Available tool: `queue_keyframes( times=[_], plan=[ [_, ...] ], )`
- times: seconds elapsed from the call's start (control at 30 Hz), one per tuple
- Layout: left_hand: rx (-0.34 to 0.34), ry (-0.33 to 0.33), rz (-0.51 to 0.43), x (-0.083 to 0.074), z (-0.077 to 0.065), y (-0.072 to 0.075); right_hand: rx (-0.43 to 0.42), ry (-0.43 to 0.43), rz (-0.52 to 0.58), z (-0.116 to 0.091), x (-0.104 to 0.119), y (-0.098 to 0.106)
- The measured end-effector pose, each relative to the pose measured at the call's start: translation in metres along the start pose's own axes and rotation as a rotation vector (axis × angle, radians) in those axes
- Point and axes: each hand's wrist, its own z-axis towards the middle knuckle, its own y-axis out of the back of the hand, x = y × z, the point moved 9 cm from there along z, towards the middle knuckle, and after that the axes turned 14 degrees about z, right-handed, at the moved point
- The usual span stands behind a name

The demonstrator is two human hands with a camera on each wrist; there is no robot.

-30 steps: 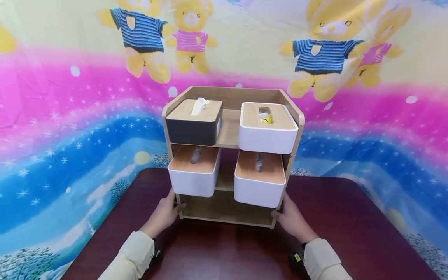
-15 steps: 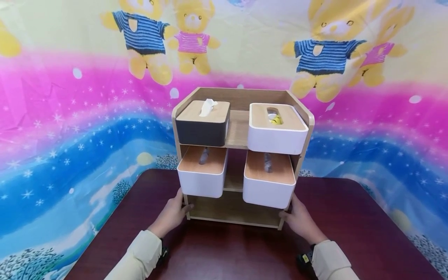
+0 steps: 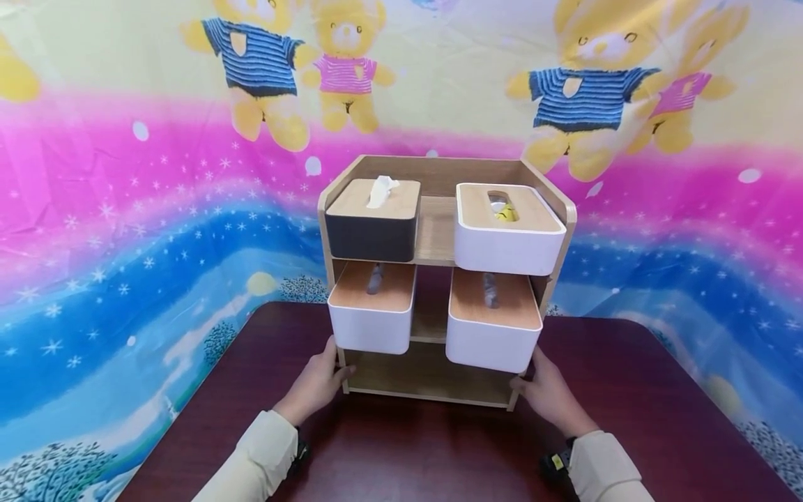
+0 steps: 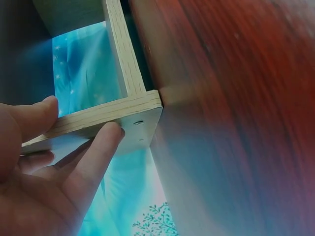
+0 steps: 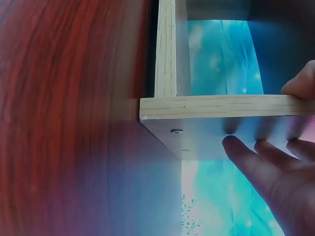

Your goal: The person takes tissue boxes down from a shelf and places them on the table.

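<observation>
A small wooden shelf [image 3: 439, 230] with three levels stands upright at the middle of the table. My left hand [image 3: 316, 380] holds its left side panel [image 4: 98, 114] low down, thumb on the inner side and fingers on the outer face. Likewise, my right hand [image 3: 552, 392] holds the right side panel [image 5: 216, 105] near the bottom. On the top level sit a black tissue box [image 3: 371, 237] with a wooden lid and a white tissue box [image 3: 508, 247]. Two more white tissue boxes, one left [image 3: 370, 328] and one right [image 3: 492, 341], jut out from the middle level.
The dark red table [image 3: 408, 453] extends around the shelf. Behind it hangs a colourful cloth [image 3: 157, 174] printed with teddy bears and snowflakes. Tissue [image 3: 381, 192] sticks up from the black box; something yellow shows in the white box's slot.
The shelf, with its boxes, has moved to the right across the table, with both hands still holding its sides. The head view has shifted slightly as well.
</observation>
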Motion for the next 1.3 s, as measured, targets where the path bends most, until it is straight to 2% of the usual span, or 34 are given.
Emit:
queue_keyframes(
  times=[0.2,0.53,1.3],
  plan=[
    [0.022,0.007,-0.009,-0.006,0.002,-0.004,-0.010,-0.007,-0.022,-0.002,-0.001,0.007],
    [0.029,-0.005,0.016,-0.016,0.004,-0.009,-0.037,0.029,-0.050,-0.006,-0.004,0.018],
    [0.039,-0.014,0.002,-0.018,0.005,-0.015,-0.044,0.005,-0.042,-0.006,-0.009,0.023]
  ],
)
